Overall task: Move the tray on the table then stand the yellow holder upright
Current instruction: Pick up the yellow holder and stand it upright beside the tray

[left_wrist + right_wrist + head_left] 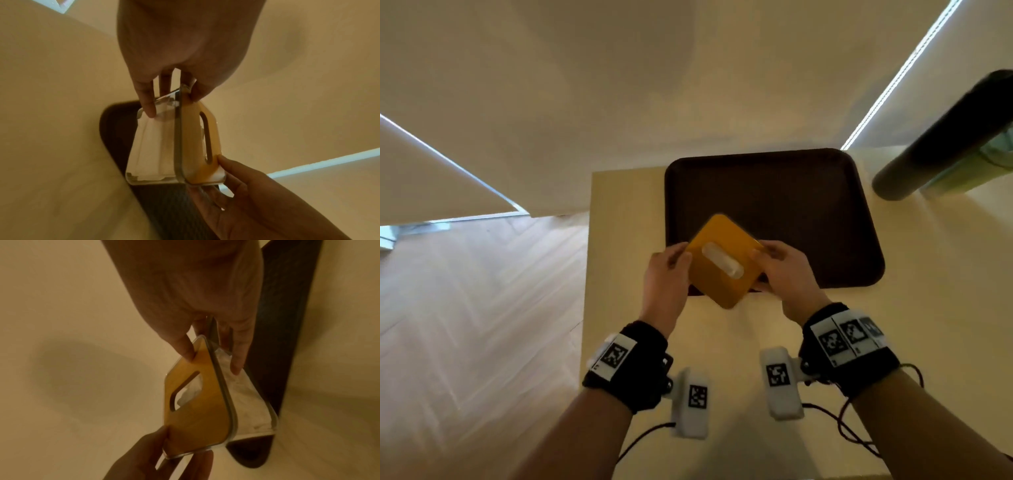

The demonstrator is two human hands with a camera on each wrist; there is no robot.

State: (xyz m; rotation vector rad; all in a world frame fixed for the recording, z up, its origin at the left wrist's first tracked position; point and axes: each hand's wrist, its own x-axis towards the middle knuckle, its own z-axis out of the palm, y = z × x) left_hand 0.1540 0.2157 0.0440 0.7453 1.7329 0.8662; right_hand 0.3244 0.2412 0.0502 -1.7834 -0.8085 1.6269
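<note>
The yellow holder (723,262) has a yellow slotted face, clear sides and white tissue inside. It is held in the air, tilted, over the front left corner of the dark brown tray (774,202). My left hand (671,265) pinches its left edge, and my right hand (774,265) pinches its right edge. In the left wrist view the left hand (170,95) has fingers on the clear side and thumb on the yellow holder (191,142). The right wrist view shows my right hand (213,353) on the yellow holder (201,410) the same way.
The tray lies flat on a pale wooden table (722,359), near its far edge. A dark cylindrical object (941,137) leans in at the far right. Wood floor (476,308) lies off the table's left edge. White walls stand beyond.
</note>
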